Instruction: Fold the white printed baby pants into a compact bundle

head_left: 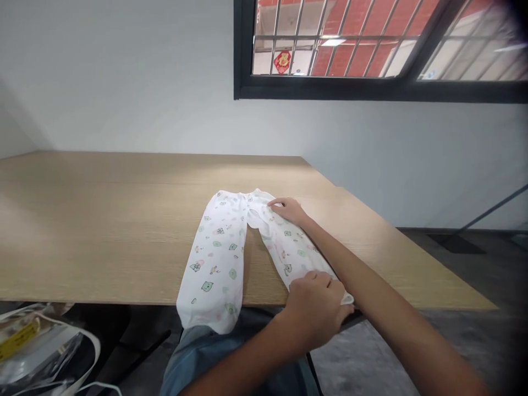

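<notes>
A pale wooden table (103, 220) fills the middle of the view, its far edge set against a plain white wall (124, 71). High on that wall sits a window (330, 91) with a dark frame, with metal bars (305, 33) across the glass, a red brick wall (358, 49) beyond them, and a small red ornament (282, 60) hanging there. Soft, even light leaves a pale sheen on the tabletop near the wall. To the right the floor (487, 275) is dark grey, with a dark skirting strip (412, 229) at the wall's foot and a thin dark rod (495, 210) slanting down to a flat base. Crumpled clear plastic bags (37, 346) lie at the lower left.
</notes>
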### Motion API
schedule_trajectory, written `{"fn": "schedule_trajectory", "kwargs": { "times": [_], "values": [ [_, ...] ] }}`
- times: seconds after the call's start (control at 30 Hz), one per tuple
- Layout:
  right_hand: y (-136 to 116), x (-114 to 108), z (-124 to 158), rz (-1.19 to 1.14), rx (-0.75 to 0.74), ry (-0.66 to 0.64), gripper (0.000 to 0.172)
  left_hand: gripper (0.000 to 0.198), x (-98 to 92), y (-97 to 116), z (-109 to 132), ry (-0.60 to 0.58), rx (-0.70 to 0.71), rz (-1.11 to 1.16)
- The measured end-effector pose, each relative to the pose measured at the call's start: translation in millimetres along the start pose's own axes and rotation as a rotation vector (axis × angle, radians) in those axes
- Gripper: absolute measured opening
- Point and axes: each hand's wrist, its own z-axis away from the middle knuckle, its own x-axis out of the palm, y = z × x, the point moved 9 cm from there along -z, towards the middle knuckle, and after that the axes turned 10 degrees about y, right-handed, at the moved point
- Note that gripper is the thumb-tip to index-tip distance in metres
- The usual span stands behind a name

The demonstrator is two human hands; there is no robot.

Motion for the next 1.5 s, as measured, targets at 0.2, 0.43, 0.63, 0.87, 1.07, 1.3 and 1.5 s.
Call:
{"fn": "schedule_trajectory", "kwargs": {
  "times": [0.2, 0.43, 0.63, 0.87, 1.07, 1.3, 1.5],
  "values": [
    [-21.8, -19.4, 8.6, -0.192, 0.128, -0.070, 0.028, 0.010, -46.0, -36.4, 22.5, 0.132, -0.381, 0.318],
    [-119.2, 10.7, 1.7, -0.577, 0.017, -0.221, 0.030, 0.029, -136.1, -105.9, 139.4, 0.361, -0.914, 0.294],
    [-151.7, 96.7, 21.8, -0.303, -0.133, -0.539, 0.033, 0.037, -135.2, -138.1, 199.8, 0.111, -1.074, 0.098],
    [-127.7, 82.4, 42.9, -0.235, -0.174, -0.587, 0.045, 0.029, -154.6, -114.0, 168.9, 0.297, -0.732, -0.485],
    [-97.5, 45.8, 58.9, -0.077, -0.249, -0.643, 0.040, 0.022, -134.7, -94.7, 107.9, 0.184, -0.482, -0.440],
    [-115.3, 53.5, 57.5, -0.086, -0.346, -0.532, 0.038, 0.029, -112.2, -138.9, 27.5, -0.113, -0.285, -0.255],
    [-111.8, 96.9, 16.2, 0.231, -0.473, -0.471, 0.041, 0.044, -86.1, -110.3, 80.1, -0.086, -0.254, -0.259]
  ]
}}
